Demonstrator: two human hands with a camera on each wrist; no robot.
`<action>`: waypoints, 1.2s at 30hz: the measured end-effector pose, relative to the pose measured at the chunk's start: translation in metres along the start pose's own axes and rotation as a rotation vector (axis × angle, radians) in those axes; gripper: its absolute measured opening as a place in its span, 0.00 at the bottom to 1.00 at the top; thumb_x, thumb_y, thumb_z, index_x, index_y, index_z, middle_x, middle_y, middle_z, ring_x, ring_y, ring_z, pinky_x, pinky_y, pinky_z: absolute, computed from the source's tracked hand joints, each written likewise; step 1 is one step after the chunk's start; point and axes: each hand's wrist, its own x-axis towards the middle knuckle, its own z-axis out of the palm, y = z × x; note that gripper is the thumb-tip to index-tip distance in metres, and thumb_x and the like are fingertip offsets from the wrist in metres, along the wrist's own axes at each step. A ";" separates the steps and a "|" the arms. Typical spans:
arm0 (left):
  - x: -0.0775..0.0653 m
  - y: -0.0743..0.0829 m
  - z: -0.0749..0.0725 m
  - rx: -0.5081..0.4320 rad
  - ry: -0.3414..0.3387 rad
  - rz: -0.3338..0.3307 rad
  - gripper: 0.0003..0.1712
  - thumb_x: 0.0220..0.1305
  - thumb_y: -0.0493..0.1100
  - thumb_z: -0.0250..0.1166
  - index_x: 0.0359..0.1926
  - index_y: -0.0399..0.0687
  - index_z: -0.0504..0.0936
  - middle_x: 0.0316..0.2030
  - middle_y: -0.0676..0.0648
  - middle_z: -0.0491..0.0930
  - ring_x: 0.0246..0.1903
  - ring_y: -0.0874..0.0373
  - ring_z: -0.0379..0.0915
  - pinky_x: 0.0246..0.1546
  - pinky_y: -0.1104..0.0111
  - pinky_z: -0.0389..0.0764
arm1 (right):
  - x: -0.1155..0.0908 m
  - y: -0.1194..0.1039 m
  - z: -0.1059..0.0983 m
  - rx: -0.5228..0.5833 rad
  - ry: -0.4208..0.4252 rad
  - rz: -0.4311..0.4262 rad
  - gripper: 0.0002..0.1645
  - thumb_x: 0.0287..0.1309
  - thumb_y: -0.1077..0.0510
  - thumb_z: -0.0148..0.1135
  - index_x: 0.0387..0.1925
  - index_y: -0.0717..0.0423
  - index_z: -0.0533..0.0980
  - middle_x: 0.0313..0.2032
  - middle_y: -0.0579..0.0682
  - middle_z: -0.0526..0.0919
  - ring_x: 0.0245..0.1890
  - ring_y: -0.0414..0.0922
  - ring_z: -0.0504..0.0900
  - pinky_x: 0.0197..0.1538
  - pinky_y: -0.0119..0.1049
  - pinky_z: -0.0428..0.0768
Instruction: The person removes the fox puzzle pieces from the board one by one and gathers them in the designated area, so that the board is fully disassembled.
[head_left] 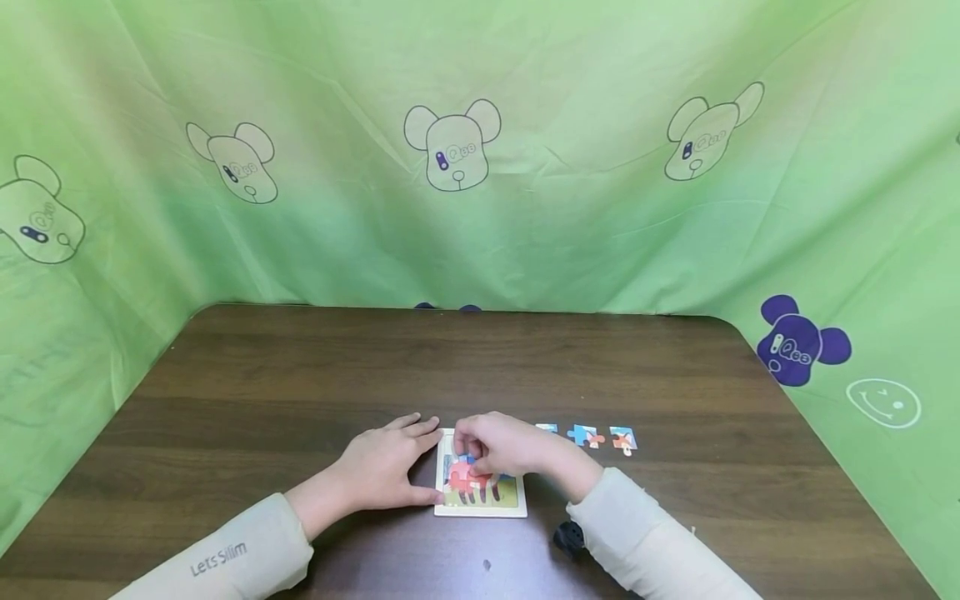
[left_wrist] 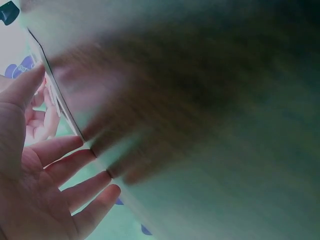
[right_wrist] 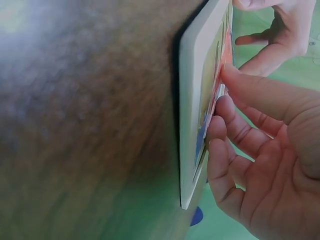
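Observation:
A small jigsaw puzzle in a pale frame [head_left: 480,512] lies flat on the table, its picture partly filled with a red animal on green ground. My left hand [head_left: 386,467] rests beside it with spread fingers, thumb and forefinger touching the frame's left edge. Over the upper part of the puzzle, my right hand [head_left: 504,443] has bent fingers and pinches a puzzle piece [right_wrist: 220,91] at the picture's surface. That piece is mostly hidden by thumb and fingertips. In the left wrist view the left hand [left_wrist: 55,185] shows its straight fingers along the edge.
Right of the puzzle lie loose pieces: a partly hidden one [head_left: 547,427], a blue and orange one [head_left: 586,436] and another [head_left: 623,439]. A black object [head_left: 569,538] sits by the right sleeve. Green cloth [head_left: 465,250] hangs behind the brown table [head_left: 315,367].

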 end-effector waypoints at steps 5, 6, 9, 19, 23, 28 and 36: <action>0.001 -0.001 0.000 -0.006 -0.018 -0.003 0.48 0.51 0.74 0.67 0.67 0.50 0.75 0.69 0.47 0.71 0.70 0.45 0.66 0.55 0.52 0.80 | 0.001 0.001 0.000 0.121 -0.019 0.027 0.10 0.57 0.71 0.65 0.34 0.56 0.75 0.24 0.43 0.73 0.22 0.35 0.71 0.26 0.28 0.79; 0.001 -0.001 -0.001 -0.007 -0.021 -0.004 0.48 0.52 0.74 0.67 0.67 0.50 0.75 0.69 0.47 0.71 0.70 0.45 0.65 0.55 0.52 0.80 | 0.001 0.001 0.000 0.132 -0.019 0.028 0.09 0.58 0.70 0.65 0.34 0.56 0.75 0.24 0.44 0.73 0.23 0.35 0.72 0.26 0.28 0.79; 0.002 -0.001 -0.002 -0.007 -0.028 -0.005 0.49 0.52 0.74 0.66 0.67 0.51 0.75 0.70 0.47 0.71 0.70 0.45 0.65 0.55 0.52 0.80 | 0.000 0.002 -0.001 0.130 -0.011 0.011 0.09 0.58 0.70 0.65 0.34 0.56 0.75 0.25 0.43 0.73 0.24 0.35 0.71 0.28 0.27 0.77; 0.002 0.000 -0.001 -0.005 -0.027 -0.008 0.49 0.52 0.74 0.66 0.67 0.50 0.74 0.70 0.48 0.70 0.70 0.45 0.65 0.55 0.51 0.80 | -0.001 0.003 0.000 0.193 -0.028 -0.037 0.10 0.57 0.72 0.63 0.32 0.58 0.72 0.25 0.44 0.72 0.27 0.34 0.72 0.25 0.28 0.80; 0.001 0.000 0.000 -0.002 -0.022 -0.007 0.49 0.51 0.74 0.67 0.67 0.50 0.75 0.69 0.48 0.71 0.70 0.45 0.65 0.55 0.51 0.81 | -0.002 0.004 0.002 0.200 -0.020 -0.046 0.09 0.57 0.72 0.63 0.31 0.59 0.73 0.25 0.43 0.72 0.27 0.33 0.71 0.25 0.28 0.79; 0.001 0.001 0.001 -0.010 -0.012 0.000 0.48 0.51 0.72 0.68 0.66 0.49 0.75 0.69 0.47 0.72 0.69 0.44 0.66 0.54 0.50 0.81 | -0.003 0.003 0.002 0.200 0.001 -0.039 0.08 0.58 0.70 0.64 0.31 0.58 0.73 0.24 0.42 0.73 0.25 0.33 0.72 0.27 0.28 0.78; 0.001 0.001 0.001 -0.011 -0.012 0.001 0.47 0.52 0.72 0.68 0.66 0.49 0.76 0.69 0.47 0.72 0.69 0.45 0.66 0.54 0.52 0.81 | -0.010 0.005 0.002 0.310 -0.001 -0.040 0.07 0.58 0.73 0.61 0.31 0.61 0.72 0.23 0.44 0.73 0.23 0.37 0.75 0.27 0.37 0.84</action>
